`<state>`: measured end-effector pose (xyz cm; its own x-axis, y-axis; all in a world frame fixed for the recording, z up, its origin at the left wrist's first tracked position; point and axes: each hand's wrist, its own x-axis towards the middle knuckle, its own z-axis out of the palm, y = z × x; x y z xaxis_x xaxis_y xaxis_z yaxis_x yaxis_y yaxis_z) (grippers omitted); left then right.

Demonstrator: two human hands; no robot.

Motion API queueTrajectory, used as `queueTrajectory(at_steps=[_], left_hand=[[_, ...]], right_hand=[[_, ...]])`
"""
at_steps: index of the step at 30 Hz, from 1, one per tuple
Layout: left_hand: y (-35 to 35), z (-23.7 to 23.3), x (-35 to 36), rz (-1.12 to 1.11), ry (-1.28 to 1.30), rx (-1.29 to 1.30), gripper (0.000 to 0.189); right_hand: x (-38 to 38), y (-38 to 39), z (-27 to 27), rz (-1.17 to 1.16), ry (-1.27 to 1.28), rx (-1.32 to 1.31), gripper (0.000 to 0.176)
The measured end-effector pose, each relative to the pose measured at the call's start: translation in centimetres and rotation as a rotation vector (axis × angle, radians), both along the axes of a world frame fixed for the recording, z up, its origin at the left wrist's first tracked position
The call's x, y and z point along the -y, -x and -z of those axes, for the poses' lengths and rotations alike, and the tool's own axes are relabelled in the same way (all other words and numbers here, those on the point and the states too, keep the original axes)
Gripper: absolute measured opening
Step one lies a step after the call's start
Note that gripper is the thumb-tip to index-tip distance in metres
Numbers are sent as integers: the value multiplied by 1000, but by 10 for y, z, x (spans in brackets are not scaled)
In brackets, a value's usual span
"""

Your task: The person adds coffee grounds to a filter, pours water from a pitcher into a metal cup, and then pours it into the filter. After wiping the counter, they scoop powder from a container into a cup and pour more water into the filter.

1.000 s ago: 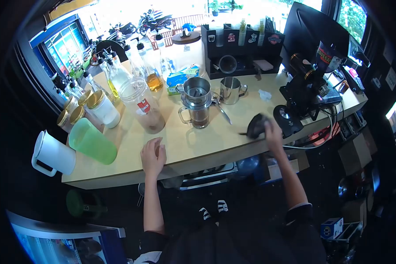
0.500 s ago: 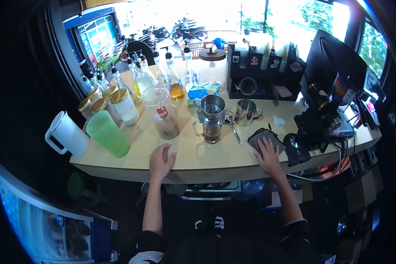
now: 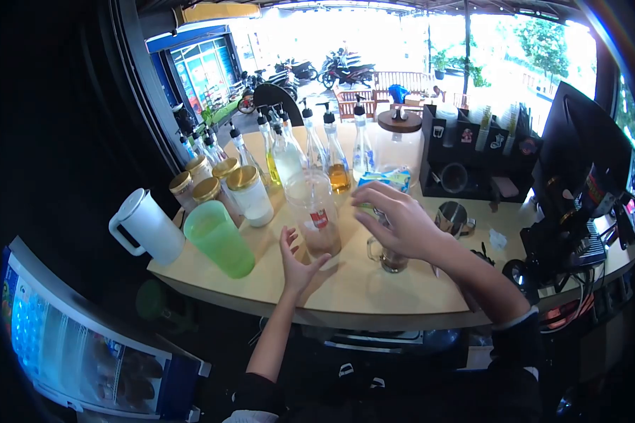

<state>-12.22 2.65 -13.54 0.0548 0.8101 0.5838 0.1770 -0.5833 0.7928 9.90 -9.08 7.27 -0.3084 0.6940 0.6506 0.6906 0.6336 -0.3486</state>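
Observation:
A clear plastic jar [image 3: 322, 236] with a red label and brownish contents stands at the middle of the counter. My left hand [image 3: 302, 271] is open at its near left side, thumb and fingers spread around the lower wall. Raised to the right of the jar, my right hand [image 3: 408, 224] is open, its curved fingers apart and pointing at the jar's upper part. It holds nothing. Below that hand is a glass mug [image 3: 394, 262]; the metal coffee dripper on top of it is hidden behind the hand.
A green pitcher [image 3: 219, 243] and a white jug [image 3: 147, 229] stand at left, beside gold-lidded jars [image 3: 250, 197]. Pump bottles [image 3: 337, 158] line the back. At right are a steel pitcher [image 3: 451, 217], a black cup organizer [image 3: 473, 151] and a dark machine [image 3: 564, 240].
My right hand has lifted off the dark cloth and swung left over the mug. My left hand has moved up to the jar, fingers spreading. The view has shifted too.

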Motion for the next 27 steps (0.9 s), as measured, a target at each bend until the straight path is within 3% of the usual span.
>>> queueTrajectory(at_steps=[2, 3, 4, 6, 9, 11, 12, 14, 16, 18, 23, 27], left_hand=[[-10, -2, -18, 63, 5, -66, 113], [-20, -13, -15, 218, 231, 159, 109], [-19, -18, -23, 227, 233, 166, 109], [-18, -21, -42, 585, 441, 222, 103], [-19, -6, -57, 523, 256, 121, 89], [-18, -3, -58, 507, 233, 53, 90], [-17, -4, -56, 485, 196, -26, 91], [-19, -1, -58, 472, 171, -36, 94], [-18, -4, -55, 462, 135, -45, 97], [-17, -13, -50, 425, 77, -118, 104], [-15, -19, -46, 413, 56, -214, 107], [-15, -23, -41, 381, 3, -243, 107]], right_hand=[[-35, 20, -12, -86, 71, 88, 22], [-54, 27, -15, -76, 73, 96, 22], [-75, 33, -14, -95, 120, 170, 21], [-109, 43, -12, -107, 175, 252, 20], [-145, 46, -8, -100, 382, 392, 16], [-164, 44, -1, -357, 382, 366, 15], [-166, 48, -1, -365, 398, 362, 15], [-167, 54, -3, -297, 532, 572, 16], [-169, 56, 6, -300, 487, 575, 17], [-165, 58, 13, -175, 333, 1016, 15], [-157, 46, 45, -235, 425, 1035, 24], [-134, 63, 11, -142, 508, 1148, 27]])
